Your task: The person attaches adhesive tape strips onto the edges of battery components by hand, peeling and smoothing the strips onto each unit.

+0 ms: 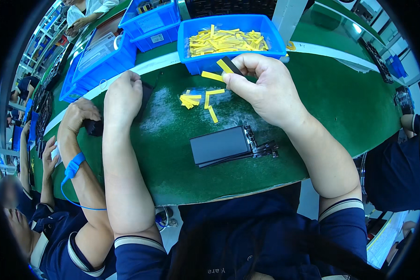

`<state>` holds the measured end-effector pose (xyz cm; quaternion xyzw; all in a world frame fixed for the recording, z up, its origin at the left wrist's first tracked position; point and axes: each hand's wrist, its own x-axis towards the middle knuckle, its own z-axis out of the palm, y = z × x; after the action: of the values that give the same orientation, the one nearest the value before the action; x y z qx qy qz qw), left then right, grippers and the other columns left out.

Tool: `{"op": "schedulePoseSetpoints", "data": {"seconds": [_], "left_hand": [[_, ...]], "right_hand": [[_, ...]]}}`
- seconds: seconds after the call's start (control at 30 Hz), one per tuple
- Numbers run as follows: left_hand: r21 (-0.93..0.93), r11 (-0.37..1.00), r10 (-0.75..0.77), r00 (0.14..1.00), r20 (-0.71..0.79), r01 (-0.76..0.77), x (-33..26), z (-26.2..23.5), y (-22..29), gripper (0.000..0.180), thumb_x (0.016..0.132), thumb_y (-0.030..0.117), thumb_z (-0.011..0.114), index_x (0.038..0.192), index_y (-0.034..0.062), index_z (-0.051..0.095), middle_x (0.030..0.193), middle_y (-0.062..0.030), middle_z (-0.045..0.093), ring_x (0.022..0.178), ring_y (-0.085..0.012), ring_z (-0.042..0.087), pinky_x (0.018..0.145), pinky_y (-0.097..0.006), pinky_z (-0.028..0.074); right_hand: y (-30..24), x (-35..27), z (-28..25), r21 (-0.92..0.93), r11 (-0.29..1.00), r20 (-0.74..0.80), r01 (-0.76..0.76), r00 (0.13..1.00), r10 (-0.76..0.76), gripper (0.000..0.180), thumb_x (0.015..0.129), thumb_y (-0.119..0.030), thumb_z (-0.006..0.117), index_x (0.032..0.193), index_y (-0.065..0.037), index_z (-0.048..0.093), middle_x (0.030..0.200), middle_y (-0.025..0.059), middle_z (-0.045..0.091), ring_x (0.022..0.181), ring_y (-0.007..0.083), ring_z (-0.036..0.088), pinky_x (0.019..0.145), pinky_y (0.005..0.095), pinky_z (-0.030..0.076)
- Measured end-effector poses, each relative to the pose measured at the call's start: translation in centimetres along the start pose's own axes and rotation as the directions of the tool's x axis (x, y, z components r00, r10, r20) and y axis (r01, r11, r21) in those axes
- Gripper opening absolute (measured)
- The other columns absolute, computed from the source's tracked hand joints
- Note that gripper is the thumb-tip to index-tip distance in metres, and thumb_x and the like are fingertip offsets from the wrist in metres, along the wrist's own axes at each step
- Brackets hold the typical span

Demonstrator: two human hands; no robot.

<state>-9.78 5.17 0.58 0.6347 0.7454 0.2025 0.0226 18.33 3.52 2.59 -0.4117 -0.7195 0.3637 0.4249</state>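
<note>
My right hand point(270, 88) pinches a small dark flat piece point(233, 66) with a yellow strip along its end. Another yellow strip point(212, 75) sticks out just beside the fingertips. Over on the left, my left hand point(123, 95) is closed, its curled fingers at the edge of a dark flat panel point(146, 100), which the hand partly hides. Between my arms lies a small stack of dark display panels point(219, 147), with ribbon cables at its right end. Beyond it, several loose yellow strips point(189, 100) are scattered on the green table point(182, 182).
A blue bin point(233, 58) full of yellow strips stands at the back. More blue bins point(154, 45) are at the far left. Close by my left arm, a co-worker's arm with a blue wrist strap point(73, 164) reaches to a black object point(94, 128). Other people sit around.
</note>
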Motion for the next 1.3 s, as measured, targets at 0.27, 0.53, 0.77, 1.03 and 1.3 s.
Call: {"op": "schedulePoseSetpoints", "data": {"seconds": [0.27,0.53,0.77,1.03,1.3], "left_hand": [[-0.696,0.603,0.458,0.884,-0.097,-0.389,-4.8,-0.2,8.8,0.022,0.079,0.008,0.067,0.1,0.0023,0.064,0.084,-0.0066,0.064,0.076,-0.0124,0.061,0.069,-0.025,0.05],[-0.929,0.358,0.43,0.899,0.077,-0.092,-4.9,0.6,9.1,0.023,0.081,0.004,0.065,0.104,0.0022,0.06,0.078,-0.0013,0.06,0.07,-0.0067,0.056,0.064,-0.021,0.046],[-0.96,0.248,0.401,0.887,0.227,0.134,-3.9,1.0,8.5,0.028,0.081,0.003,0.065,0.108,0.0029,0.056,0.077,0.0017,0.058,0.066,-0.0044,0.051,0.061,-0.019,0.041],[-0.968,0.201,0.425,0.877,0.224,0.15,-4.6,0.7,9.5,0.029,0.08,0.003,0.065,0.107,0.0028,0.056,0.076,0.0017,0.059,0.067,-0.0052,0.052,0.063,-0.019,0.042],[-0.94,0.297,0.359,0.893,0.271,0.166,-3.4,1.4,8.0,0.03,0.08,0.001,0.064,0.109,0.0023,0.056,0.076,0.001,0.059,0.068,-0.0055,0.053,0.064,-0.019,0.042]], "right_hand": [[0.4,0.1,-0.5,0.075,0.989,0.187,-0.129,0.976,0.113,0.014,0.077,-0.013,0.062,0.082,0.001,0.064,0.066,0.0049,0.059,0.059,0.0122,0.053,0.058,0.0269,0.044],[0.7,-0.3,0.2,-0.099,0.959,-0.058,0.265,0.961,-0.271,0.011,0.075,-0.01,0.065,0.082,-0.001,0.067,0.071,0.009,0.063,0.067,0.0196,0.062,0.063,0.0307,0.049],[0.5,-0.3,-0.2,-0.163,0.951,-0.156,0.264,0.944,-0.289,0.011,0.075,-0.012,0.069,0.08,-0.002,0.07,0.076,0.0103,0.066,0.071,0.0216,0.063,0.067,0.0312,0.05],[0.3,-0.3,-0.3,-0.058,0.992,-0.032,0.112,0.993,-0.114,0.013,0.078,-0.014,0.066,0.081,-0.002,0.068,0.078,0.0097,0.067,0.073,0.0187,0.064,0.069,0.0289,0.05],[1.3,0.2,-0.3,0.077,0.995,-0.103,0.066,0.993,-0.058,0.013,0.08,-0.013,0.066,0.082,-0.001,0.066,0.075,0.0076,0.065,0.068,0.0142,0.061,0.065,0.0281,0.048]]}}
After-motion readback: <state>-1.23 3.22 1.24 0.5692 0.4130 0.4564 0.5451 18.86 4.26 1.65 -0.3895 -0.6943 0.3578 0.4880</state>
